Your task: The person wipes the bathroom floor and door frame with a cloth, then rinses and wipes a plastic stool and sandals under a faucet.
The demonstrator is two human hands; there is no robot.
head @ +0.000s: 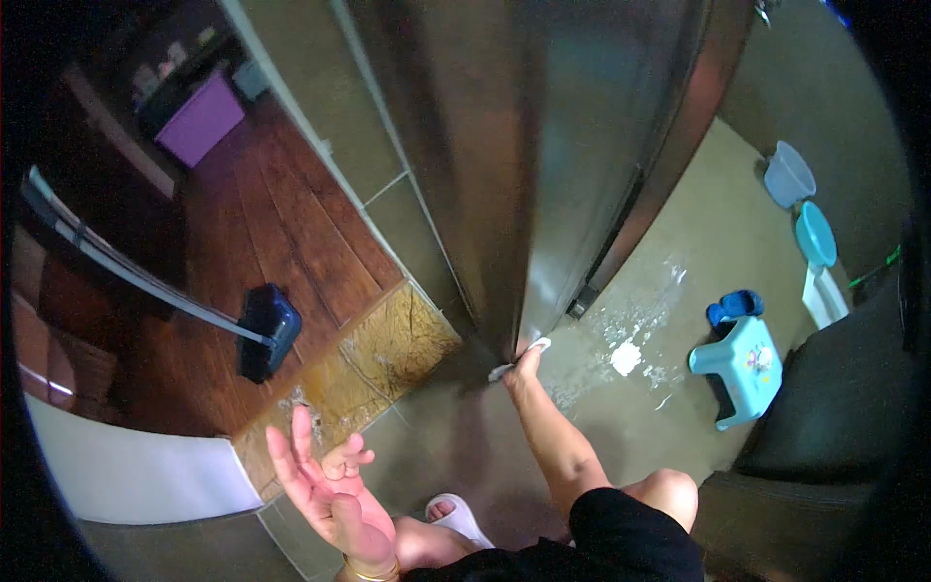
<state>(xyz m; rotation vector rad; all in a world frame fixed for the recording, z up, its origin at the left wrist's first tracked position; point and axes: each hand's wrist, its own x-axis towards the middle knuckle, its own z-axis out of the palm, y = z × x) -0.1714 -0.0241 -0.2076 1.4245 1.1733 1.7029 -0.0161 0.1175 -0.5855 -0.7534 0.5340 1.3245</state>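
Note:
My right hand (525,365) is closed on a white cloth (540,344) at the lower edge of a dark door (502,182); parts of the cloth show on both sides of the edge. My left hand (331,484) is raised over the stone threshold (378,349) at the lower left, palm up, with its fingers apart and nothing in it. A bracelet circles the left wrist. White foam (625,357) lies on the wet-looking floor to the right of the door.
A light blue stool (749,367) and blue slippers (736,308) are at the right, with basins (816,234) by the wall. A broom or dustpan with a dark blue head (269,331) and long handle stands on the wooden floor at left. Farther back is a purple box (201,120).

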